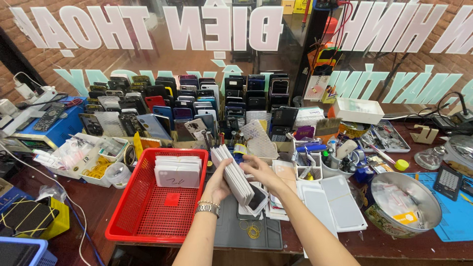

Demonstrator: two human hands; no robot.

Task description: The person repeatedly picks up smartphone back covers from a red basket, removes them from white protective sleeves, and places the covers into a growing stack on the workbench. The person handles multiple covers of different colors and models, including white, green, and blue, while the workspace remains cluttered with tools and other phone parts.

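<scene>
Cluttered with parts and tools, the dark red workbench [88,207] stands against a glass front with mirrored lettering and brick beyond. Above a grey work mat [249,231] at the middle of the bench, a stack of thin white flat packs [235,173] is held on edge, fanned slightly and leaning to the left; the packs are all of one size, and a dark phone screen [257,198] shows at the bottom right end of the stack. Just left stands a red mesh basket [148,216] with more white packs [178,171] upright at its far end. Right of the mat lie white flat trays [340,204], and further right a metal bowl [406,197] holds small bags. Rows of phones [187,103] stand behind, with a blue device [54,129] on the far left. Some yellow rubber bands [252,229] lie on the mat.

A left hand [217,186], with a bracelet and watch at the wrist, is cupped round the stack's near lower side, fingers closed on it. A right hand [261,170] rests on the stack's top edge, fingers bent and pinching the packs.
</scene>
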